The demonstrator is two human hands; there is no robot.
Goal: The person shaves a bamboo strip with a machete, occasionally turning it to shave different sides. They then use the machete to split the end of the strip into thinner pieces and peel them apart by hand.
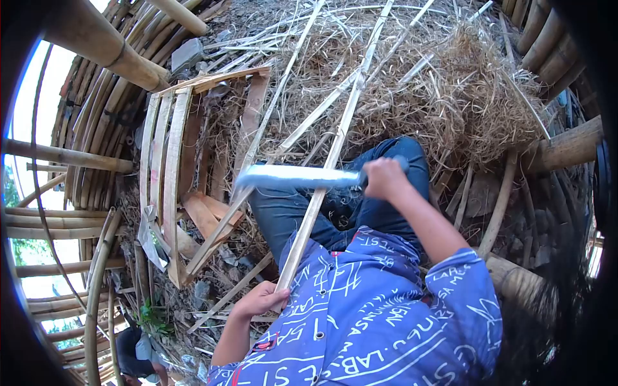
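Note:
My right hand (384, 179) is closed round the handle of a machete (290, 177). Its broad blade points left above my lap, smeared by motion, and crosses over a long split bamboo strip (344, 125) in this view. Low at my left side, my left hand (261, 299) grips the near end of that strip, thumb on top. From there the strip runs up past my bent knees in dark jeans (402, 157) and out over the pile of shavings.
A heap of bamboo shavings (450, 96) spreads ahead and to the right. At left stands a wooden slat crate (170, 161), with loose strips beside it. Bamboo poles (71, 154) wall the left side; thick poles (566, 145) stand right. Another person (132, 354) is partly visible at lower left.

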